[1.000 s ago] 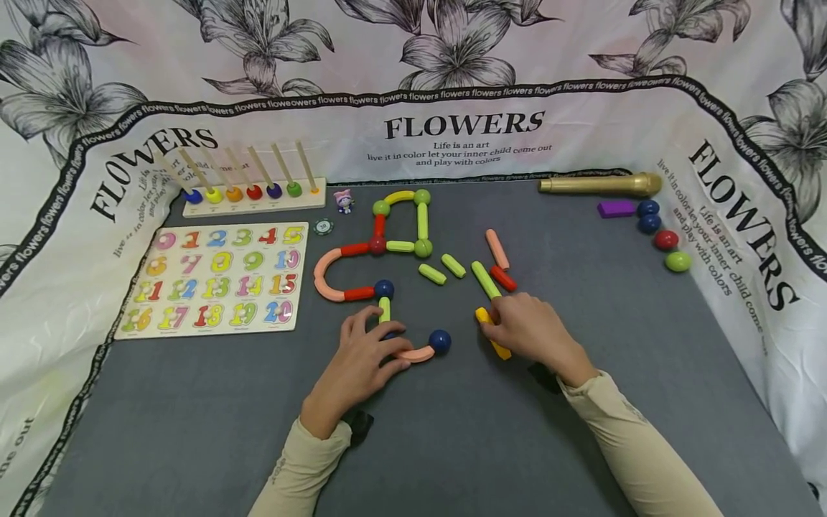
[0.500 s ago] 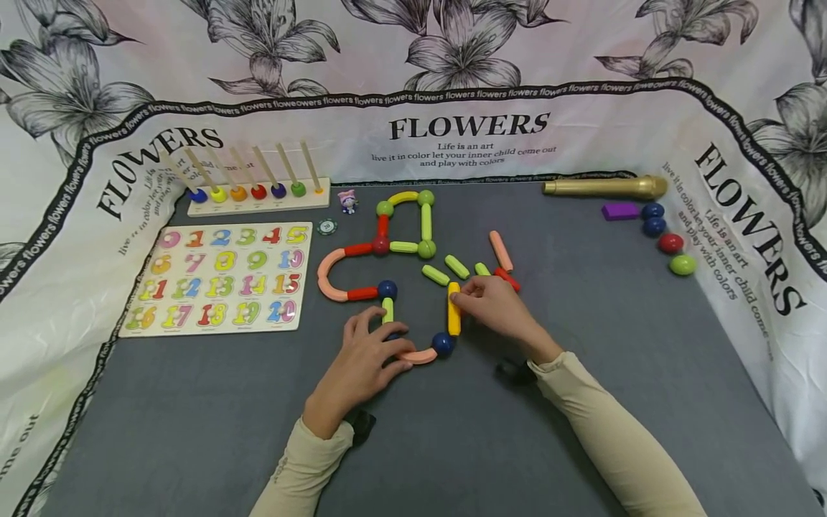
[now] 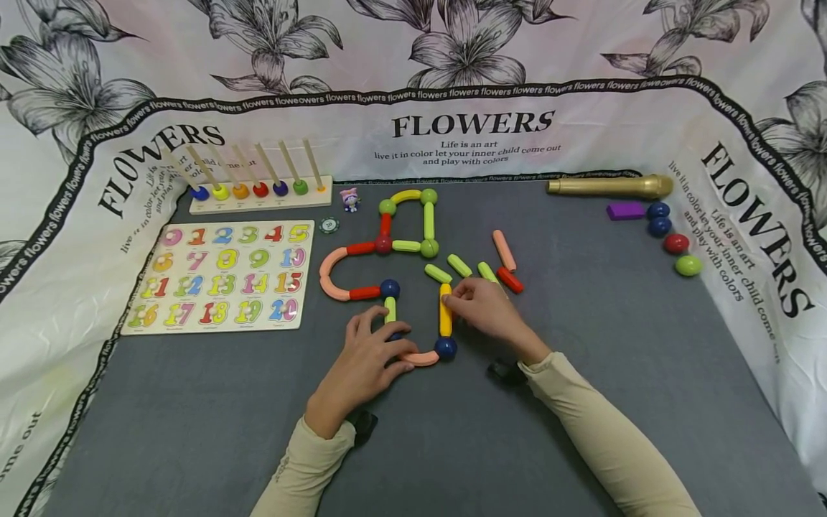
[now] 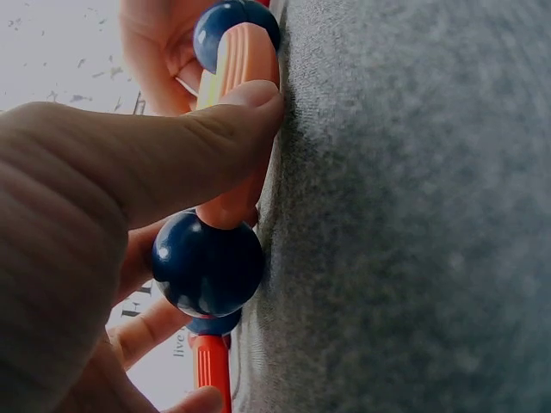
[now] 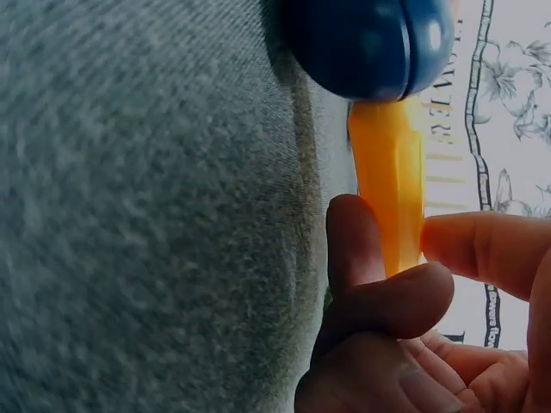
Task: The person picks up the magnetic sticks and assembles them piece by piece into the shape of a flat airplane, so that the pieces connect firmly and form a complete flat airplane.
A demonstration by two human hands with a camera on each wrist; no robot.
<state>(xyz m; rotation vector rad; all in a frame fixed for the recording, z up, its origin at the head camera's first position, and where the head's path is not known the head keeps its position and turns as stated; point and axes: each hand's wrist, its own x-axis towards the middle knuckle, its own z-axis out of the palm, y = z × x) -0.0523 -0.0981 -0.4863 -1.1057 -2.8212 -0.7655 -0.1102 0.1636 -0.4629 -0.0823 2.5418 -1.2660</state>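
Observation:
My right hand [image 3: 484,309] pinches a yellow-orange magnetic rod [image 3: 446,309] between thumb and fingers. The rod's near end meets a blue ball [image 3: 446,349], as the right wrist view also shows. That ball sits at the right end of a curved peach rod [image 4: 245,64]. My left hand [image 3: 362,355] grips this curved rod, its thumb pressed on the side. Another blue ball [image 4: 208,262] joins the curve's left end and is mostly hidden by fingers in the head view. From there a short green rod [image 3: 390,309] runs up to a third blue ball [image 3: 390,289].
A joined shape of rods and balls continues upward, with a peach arc [image 3: 329,274] and green balls [image 3: 429,248]. Loose green rods [image 3: 459,266], a red rod [image 3: 510,280] and a peach rod [image 3: 504,250] lie beyond my right hand. A number board [image 3: 220,276] stands left.
My right hand has carried the yellow rod leftward from the table and stood it against the blue ball, then shifted slightly left. My left hand stays on the curved rod.

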